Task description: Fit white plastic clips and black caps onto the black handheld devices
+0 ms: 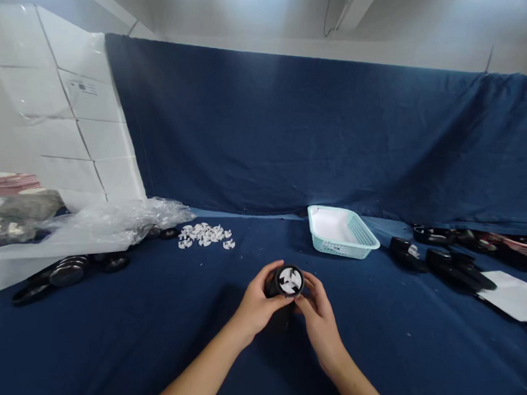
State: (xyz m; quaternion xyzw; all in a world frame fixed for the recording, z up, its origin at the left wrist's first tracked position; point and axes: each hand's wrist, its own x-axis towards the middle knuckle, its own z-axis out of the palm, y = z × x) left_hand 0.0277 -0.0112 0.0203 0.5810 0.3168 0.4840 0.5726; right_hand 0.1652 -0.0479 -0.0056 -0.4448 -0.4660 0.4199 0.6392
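Both hands are closed around a black cylindrical part (279,287) held above the blue cloth. Its round end faces up toward me, and a white three-armed insert (291,280) sits inside the black rim. My left hand (256,302) grips the part from the left, thumb along the near side of the rim. From the right, my right hand (319,319) holds it with thumb and fingers at the rim. The lower body of the part is dark and hard to make out against the cloth. A pile of small white plastic pieces (204,234) lies beyond my left hand.
A light-blue basket (343,250) stands at the back, right of centre. Black housings (452,268) and a white sheet (513,296) lie at right. Clear plastic wrap (108,223) and black round parts (67,273) are at left, before stacked white boxes (85,95).
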